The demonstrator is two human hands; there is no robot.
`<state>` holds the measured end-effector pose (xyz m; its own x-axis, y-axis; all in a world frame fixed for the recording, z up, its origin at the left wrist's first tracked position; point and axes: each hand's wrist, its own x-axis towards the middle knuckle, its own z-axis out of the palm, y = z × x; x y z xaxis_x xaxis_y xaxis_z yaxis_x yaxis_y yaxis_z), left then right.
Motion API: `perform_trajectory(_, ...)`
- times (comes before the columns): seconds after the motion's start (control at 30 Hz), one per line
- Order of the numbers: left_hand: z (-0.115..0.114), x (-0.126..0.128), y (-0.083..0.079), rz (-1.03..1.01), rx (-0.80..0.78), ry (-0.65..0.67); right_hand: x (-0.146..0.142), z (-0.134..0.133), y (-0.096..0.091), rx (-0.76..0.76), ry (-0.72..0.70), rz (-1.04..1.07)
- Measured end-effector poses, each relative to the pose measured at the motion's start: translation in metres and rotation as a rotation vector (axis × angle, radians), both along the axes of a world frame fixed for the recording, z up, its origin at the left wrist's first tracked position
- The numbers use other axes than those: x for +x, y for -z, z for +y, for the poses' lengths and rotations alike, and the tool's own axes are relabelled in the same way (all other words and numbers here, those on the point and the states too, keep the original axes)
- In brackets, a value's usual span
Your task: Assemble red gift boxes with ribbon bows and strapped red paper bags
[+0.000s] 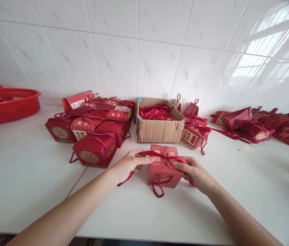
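A small red gift box [161,171] with a red rope handle stands on the white table [26,177] in front of me. A red ribbon [159,154] runs across its folded top. My left hand [127,165] pinches the ribbon's left end beside the box. My right hand [194,171] pinches the ribbon's right end against the box's right side. Both hands are closed on the ribbon.
A group of several finished red boxes [95,126] stands at the left back. A cardboard box [159,128] holds red ribbons. Flat unfolded red boxes [262,126] lie at the right. A red basin [6,104] sits far left. A white tiled wall stands behind.
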<state>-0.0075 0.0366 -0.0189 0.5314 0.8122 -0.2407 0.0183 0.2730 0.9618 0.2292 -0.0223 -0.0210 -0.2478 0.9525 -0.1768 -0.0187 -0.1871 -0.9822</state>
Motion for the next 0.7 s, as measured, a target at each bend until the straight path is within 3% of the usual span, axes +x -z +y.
perform_trajectory(0.2, -0.001, -0.001, -0.002, 0.043, 0.021, 0.005, 0.023, 0.011, 0.006, -0.013, -0.002, 0.201)
perform_trajectory(0.7, 0.001, -0.004, -0.009, 0.133, 0.124, 0.002, 0.033, 0.013, 0.005, 0.019, -0.022, 0.148)
